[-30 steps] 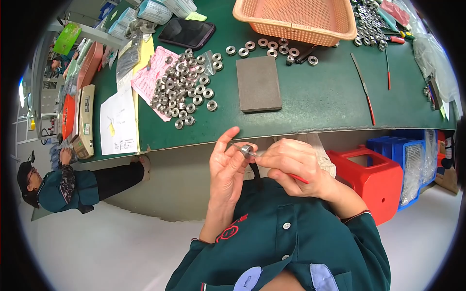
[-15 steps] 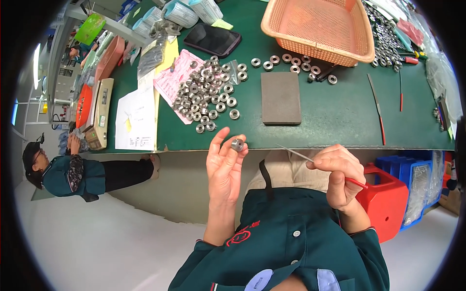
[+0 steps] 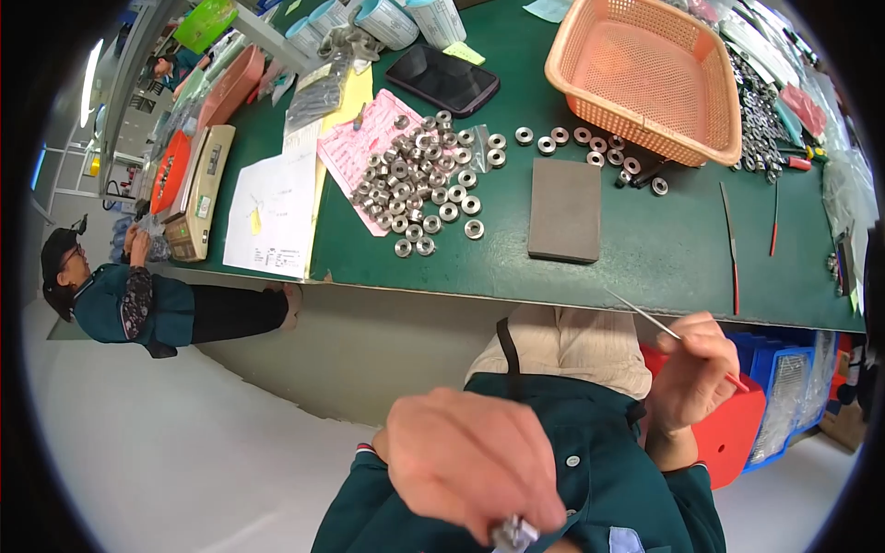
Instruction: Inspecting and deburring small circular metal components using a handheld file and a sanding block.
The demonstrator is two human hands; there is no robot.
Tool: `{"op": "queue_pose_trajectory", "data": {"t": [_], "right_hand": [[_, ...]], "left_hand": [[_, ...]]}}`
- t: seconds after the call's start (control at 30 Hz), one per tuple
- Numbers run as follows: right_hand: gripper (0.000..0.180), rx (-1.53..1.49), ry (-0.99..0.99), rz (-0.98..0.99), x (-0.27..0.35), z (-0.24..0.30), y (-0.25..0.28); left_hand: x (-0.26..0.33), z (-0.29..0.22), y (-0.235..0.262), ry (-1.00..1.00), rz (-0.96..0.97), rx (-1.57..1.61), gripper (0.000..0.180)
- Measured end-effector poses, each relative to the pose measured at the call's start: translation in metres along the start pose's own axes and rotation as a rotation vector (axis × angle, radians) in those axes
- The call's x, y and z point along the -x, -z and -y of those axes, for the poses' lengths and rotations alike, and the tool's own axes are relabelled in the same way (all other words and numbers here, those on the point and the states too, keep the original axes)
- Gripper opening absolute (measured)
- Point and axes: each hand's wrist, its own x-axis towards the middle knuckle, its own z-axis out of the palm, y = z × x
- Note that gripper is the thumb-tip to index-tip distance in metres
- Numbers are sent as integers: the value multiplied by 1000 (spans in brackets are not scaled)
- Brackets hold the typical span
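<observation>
Close against the person's dark green shirt, the left hand has swung down and turned its back to the camera, where half a second ago it stood palm up near the bench edge. Its fingers are bent nearly closed, pinching at their tips a shiny metal ring (motion blur hides its exact outline). The right hand has drifted farther right, fingers curled snugly around a thin red-handled file whose tip points toward the green bench. A second ago tool and ring met; now they are well apart, so filing seems paused. The heap of rings lies left of the grey block, apparently undisturbed.
</observation>
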Motion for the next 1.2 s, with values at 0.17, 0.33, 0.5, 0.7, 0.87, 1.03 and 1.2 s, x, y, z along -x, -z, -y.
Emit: {"op": "queue_pose_trajectory", "data": {"t": [0.17,0.33,0.5,0.7,0.87,1.03,1.2], "right_hand": [[44,4,179,157,-6,3,-14],[32,163,206,450,-16,-7,-34],[28,243,266,425,-13,-21,-46],[26,280,263,436,-12,-24,-51],[26,320,270,439,-13,-26,-51],[31,351,379,435,-9,-25,-56],[29,297,384,406,-8,-28,-59]], "left_hand": [[22,30,44,174,-557,-189,25],[45,44,57,192,-785,-281,25],[49,45,61,210,-832,-375,25],[53,46,63,220,-838,-413,26],[52,47,62,232,-833,-411,27],[55,54,63,174,-812,-556,25],[58,58,63,104,-812,-596,25]]}}
